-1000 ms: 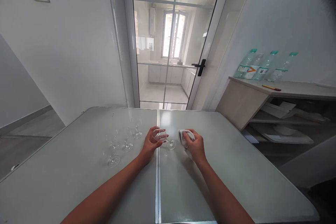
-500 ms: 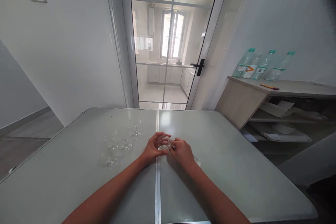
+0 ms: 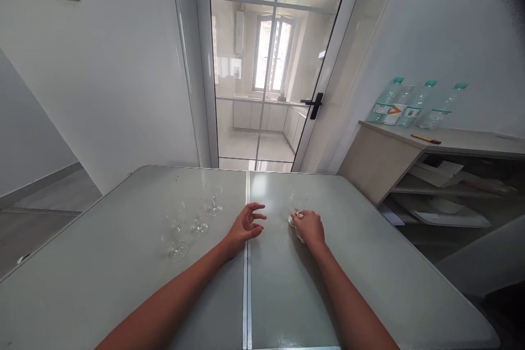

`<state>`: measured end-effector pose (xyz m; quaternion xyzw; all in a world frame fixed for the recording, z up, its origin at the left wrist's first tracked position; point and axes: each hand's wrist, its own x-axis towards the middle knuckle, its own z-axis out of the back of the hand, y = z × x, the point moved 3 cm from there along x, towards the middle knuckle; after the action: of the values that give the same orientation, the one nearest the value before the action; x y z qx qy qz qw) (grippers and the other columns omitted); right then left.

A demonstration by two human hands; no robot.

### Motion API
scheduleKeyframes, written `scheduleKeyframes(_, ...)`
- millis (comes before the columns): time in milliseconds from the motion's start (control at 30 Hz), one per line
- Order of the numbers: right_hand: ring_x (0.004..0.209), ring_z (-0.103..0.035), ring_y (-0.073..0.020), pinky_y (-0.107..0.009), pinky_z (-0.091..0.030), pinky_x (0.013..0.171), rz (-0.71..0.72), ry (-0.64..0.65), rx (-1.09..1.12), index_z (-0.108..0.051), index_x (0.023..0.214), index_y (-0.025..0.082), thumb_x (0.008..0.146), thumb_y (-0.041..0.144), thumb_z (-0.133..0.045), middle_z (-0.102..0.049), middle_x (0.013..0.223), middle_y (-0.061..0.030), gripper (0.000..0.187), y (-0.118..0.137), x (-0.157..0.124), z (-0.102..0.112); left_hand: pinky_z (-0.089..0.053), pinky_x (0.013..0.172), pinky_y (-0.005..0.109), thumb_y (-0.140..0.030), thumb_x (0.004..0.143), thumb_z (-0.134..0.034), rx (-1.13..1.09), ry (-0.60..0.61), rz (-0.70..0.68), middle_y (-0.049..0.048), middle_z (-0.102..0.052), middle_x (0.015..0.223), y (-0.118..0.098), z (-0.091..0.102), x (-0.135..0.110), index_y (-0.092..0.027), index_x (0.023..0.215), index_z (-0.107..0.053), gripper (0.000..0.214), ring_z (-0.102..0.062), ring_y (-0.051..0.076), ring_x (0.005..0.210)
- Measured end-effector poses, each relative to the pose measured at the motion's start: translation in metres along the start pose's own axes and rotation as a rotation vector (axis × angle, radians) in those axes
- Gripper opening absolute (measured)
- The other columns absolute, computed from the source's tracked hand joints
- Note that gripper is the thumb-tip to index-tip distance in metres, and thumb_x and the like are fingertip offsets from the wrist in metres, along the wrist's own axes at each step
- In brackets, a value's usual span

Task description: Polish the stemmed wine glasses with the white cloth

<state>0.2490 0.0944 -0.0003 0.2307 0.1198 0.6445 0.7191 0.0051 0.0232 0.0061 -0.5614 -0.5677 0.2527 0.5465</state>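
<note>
No words or numbers can be read. At two o'clock, on the cabinet (image 3: 385, 156), a white container (image 3: 392, 118) bears an orange chevron (image 3: 395, 110) with its tip toward three o'clock. The bottle (image 3: 389, 97) at its nine o'clock side has a pale label (image 3: 382, 109), its print too small to make out. The middle bottle (image 3: 421, 99) carries a label with a dark, code-like square (image 3: 412, 112); the rightmost bottle (image 3: 447, 103) has a green-edged label (image 3: 438, 115), also illegible.
</note>
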Motion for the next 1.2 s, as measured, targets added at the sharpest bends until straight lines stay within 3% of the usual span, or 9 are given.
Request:
scheduleKeyframes(233,0.088,-0.072,-0.0274,-0.031,-0.049,0.069,-0.047,-0.080,0.071,-0.079,0.102,0.020,0.081,0.042,-0.061,-0.078,0.098,-0.0137,0.035,-0.016,0.016,0.003,-0.047,0.078,0.029,-0.039,0.080,-0.078,0.051,-0.065,0.038,0.0108,-0.051,0.134,0.001,0.001,0.000,-0.028,0.123,-0.059,0.049,-0.056,0.022,0.106)
scheduleKeyframes(433,0.083,-0.070,-0.0250,-0.030,-0.048,0.069,-0.054,-0.140,0.118,-0.074,0.103,0.019,0.074,0.037,-0.066,-0.077,0.095,-0.0106,0.035,-0.014,0.016,0.006,-0.037,0.063,0.023,-0.040,0.082,-0.075,0.091,-0.069,0.122,0.0019,-0.055,0.088,0.002,0.003,-0.001,-0.021,0.114,-0.061,0.039,-0.048,0.012,0.071)
scheduleKeyframes(600,0.071,-0.065,-0.0270,-0.032,-0.041,0.062,-0.212,-0.309,0.089,-0.066,0.106,0.016,0.079,0.030,-0.056,-0.072,0.084,-0.0145,0.032,-0.012,0.001,0.024,-0.038,0.062,0.022,-0.032,0.079,-0.074,0.034,-0.137,0.140,0.0030,-0.054,0.104,0.002,0.003,0.002,-0.024,0.109,-0.060,0.034,-0.048,0.011,0.073)
scheduleKeyframes(667,0.070,-0.062,-0.0256,-0.032,-0.040,0.064,-0.167,-0.467,0.097,-0.062,0.107,0.018,0.083,0.028,-0.051,-0.069,0.082,-0.0111,0.028,-0.002,-0.011,0.034,-0.038,0.062,0.022,-0.023,0.076,-0.072,-0.014,-0.168,0.155,0.0013,-0.053,0.101,0.004,0.005,0.003,-0.023,0.105,-0.061,0.031,-0.046,0.009,0.069)
scheduleKeyframes(733,0.071,-0.061,-0.0239,-0.031,-0.041,0.068,0.026,-0.567,0.120,-0.061,0.102,0.018,0.087,0.027,-0.047,-0.067,0.081,-0.0088,0.022,0.020,-0.026,0.041,-0.038,0.061,0.021,-0.017,0.073,-0.067,-0.064,-0.222,0.180,0.0007,-0.053,0.098,0.007,0.008,0.003,-0.022,0.099,-0.063,0.027,-0.045,0.008,0.068)
scheduleKeyframes(800,0.072,-0.061,-0.0223,-0.030,-0.042,0.070,0.314,-0.481,0.149,-0.061,0.099,0.018,0.092,0.028,-0.044,-0.067,0.083,-0.0088,0.021,0.056,-0.042,0.040,-0.038,0.061,0.021,-0.017,0.073,-0.063,-0.109,-0.287,0.205,0.0011,-0.053,0.095,0.011,0.012,0.004,-0.020,0.093,-0.065,0.021,-0.047,0.009,0.070)
scheduleKeyframes(900,0.080,-0.065,-0.0215,-0.028,-0.043,0.072,0.664,-0.142,0.165,-0.060,0.119,0.020,0.095,0.029,-0.045,-0.070,0.097,-0.0091,0.030,0.123,-0.061,0.029,-0.043,0.064,0.024,-0.025,0.076,-0.065,-0.184,-0.339,0.187,0.0023,-0.057,0.088,0.016,0.016,0.005,-0.018,0.089,-0.065,0.015,-0.053,0.013,0.075)
scheduleKeyframes(1067,0.089,-0.067,-0.0249,-0.032,-0.043,0.074,0.857,0.158,0.040,-0.032,0.152,0.034,0.096,0.026,-0.047,-0.071,0.110,-0.0067,0.058,0.224,-0.056,0.011,-0.050,0.076,0.035,-0.047,0.078,-0.068,-0.277,-0.489,0.089,0.0056,-0.065,0.086,0.023,0.021,0.009,-0.018,0.090,-0.062,0.031,-0.060,0.021,0.085)
scheduleKeyframes(1200,0.094,-0.066,-0.0277,-0.035,-0.044,0.077,0.845,0.296,-0.005,-0.058,0.131,0.028,0.094,0.028,-0.055,-0.072,0.105,-0.0094,0.038,0.260,-0.038,-0.013,-0.049,0.074,0.036,-0.045,0.077,-0.069,-0.208,-0.500,0.086,0.0040,-0.062,0.077,0.031,0.025,0.010,-0.020,0.082,-0.059,0.027,-0.060,0.022,0.082)
